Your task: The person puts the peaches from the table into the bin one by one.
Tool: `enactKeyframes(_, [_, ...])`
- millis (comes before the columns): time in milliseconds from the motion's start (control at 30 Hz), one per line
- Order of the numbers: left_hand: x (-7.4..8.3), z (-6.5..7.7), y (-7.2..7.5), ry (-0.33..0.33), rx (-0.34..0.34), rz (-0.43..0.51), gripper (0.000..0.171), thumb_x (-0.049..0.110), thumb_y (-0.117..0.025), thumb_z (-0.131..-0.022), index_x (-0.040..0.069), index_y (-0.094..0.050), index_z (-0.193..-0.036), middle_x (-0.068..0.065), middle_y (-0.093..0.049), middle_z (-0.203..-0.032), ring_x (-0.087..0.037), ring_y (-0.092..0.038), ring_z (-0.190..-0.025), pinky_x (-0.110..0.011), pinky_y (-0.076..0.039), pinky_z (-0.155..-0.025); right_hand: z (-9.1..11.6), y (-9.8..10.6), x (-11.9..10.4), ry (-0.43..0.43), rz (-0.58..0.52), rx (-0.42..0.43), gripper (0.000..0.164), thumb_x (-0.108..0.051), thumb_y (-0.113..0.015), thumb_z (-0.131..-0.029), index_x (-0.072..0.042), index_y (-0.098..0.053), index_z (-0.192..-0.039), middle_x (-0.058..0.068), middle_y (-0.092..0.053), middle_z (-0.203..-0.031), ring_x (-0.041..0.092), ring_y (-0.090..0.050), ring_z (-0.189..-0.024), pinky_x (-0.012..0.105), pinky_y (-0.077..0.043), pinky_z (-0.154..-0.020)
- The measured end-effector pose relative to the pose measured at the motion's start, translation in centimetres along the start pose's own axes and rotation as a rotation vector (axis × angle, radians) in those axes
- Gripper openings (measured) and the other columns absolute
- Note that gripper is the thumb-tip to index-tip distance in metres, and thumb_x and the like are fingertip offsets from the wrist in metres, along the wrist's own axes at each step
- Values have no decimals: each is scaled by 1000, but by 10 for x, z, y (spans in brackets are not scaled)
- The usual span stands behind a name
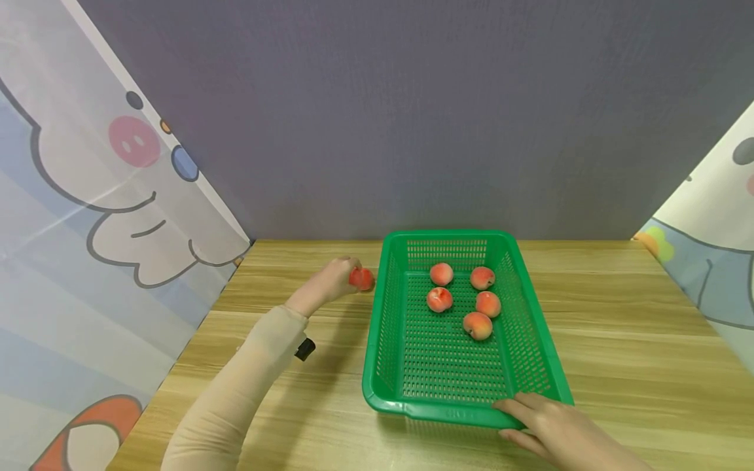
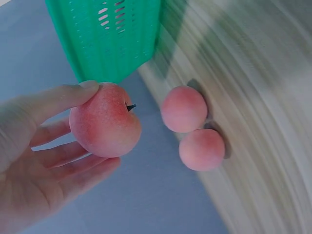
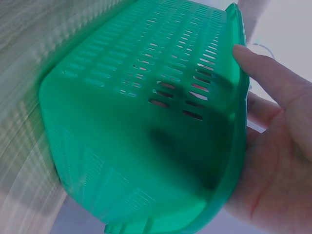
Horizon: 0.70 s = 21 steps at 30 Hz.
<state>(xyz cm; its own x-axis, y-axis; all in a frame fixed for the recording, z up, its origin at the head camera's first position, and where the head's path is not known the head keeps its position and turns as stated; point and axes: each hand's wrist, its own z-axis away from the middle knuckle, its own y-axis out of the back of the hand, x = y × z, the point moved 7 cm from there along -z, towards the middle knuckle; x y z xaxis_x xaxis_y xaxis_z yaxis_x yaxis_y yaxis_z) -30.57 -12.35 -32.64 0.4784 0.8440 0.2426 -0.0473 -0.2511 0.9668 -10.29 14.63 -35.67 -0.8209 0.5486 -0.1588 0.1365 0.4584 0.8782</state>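
Note:
My left hand [image 1: 340,277] holds a red peach [image 2: 107,122] between thumb and fingers, just outside the left rim of a green plastic basket [image 1: 385,314]. A short dark stem shows on this peach in the left wrist view. Two more peaches, one [image 2: 184,109] touching or nearly touching the other [image 2: 202,149], rest on the table; the left hand hides them in the head view. Several peaches [image 1: 478,326] lie on the basket's floor toward its far half. At the near right corner, my right hand [image 3: 278,131] grips the basket rim, thumb on the outside.
The basket stands on a wood-grain table [image 1: 624,340]. A grey wall panel [image 1: 412,118] rises along the table's far edge. Printed cartoon sheets [image 1: 76,216] hang at both sides. A small black object [image 1: 304,348] shows beside the left sleeve.

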Motion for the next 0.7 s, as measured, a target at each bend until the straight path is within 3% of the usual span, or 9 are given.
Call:
enactKeyframes(433, [12,-4,13,7,-25,13,36,5,-69,-73,-6,-56,-104,-17,-59,-97,-23,-57,-79,-26,-47,-62,0,-1,0,-19,3,-9,28,-28,-70,-73,-12,-63,-94,-6,-59,-78,6,-57,-67,16,-44,-49])
enactKeyframes(700, [23,-8,22,-66,-5,2,33,6,-69,-74,-7,-57,-102,-16,-62,-91,-25,-59,-81,-30,-48,-68,0,-1,0,-19,-5,-15,28,-27,-71,-73,-12,-63,-95,-6,-59,-78,5,-57,-67,15,-44,-49])
